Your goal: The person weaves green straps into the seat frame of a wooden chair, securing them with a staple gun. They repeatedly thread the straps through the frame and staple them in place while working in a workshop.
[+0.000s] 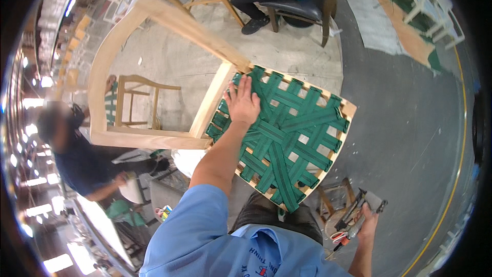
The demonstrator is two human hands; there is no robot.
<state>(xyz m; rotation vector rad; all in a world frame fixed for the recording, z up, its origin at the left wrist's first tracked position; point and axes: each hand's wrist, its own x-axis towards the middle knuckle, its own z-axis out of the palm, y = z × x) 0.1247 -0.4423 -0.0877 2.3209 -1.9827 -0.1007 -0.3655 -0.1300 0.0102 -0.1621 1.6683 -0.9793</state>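
Green webbing (271, 131) mostly woven on chair (211, 101); strap end (290, 201) at six o'clock apparently unfastened. Left hand (244, 106) laid flat at ten; tool (373, 201) gripped in right hand (368, 220), four.

My left hand (243, 103) lies on the seat (281, 134); the backrest (98, 83) is left of it, my right hand (368, 221) right.

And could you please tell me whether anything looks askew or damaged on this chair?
I see no clear damage. What stands out is the green webbing: some bands slant across the otherwise gridded weave, and one seems to overhang the near edge of the chair frame. That may be deliberate.
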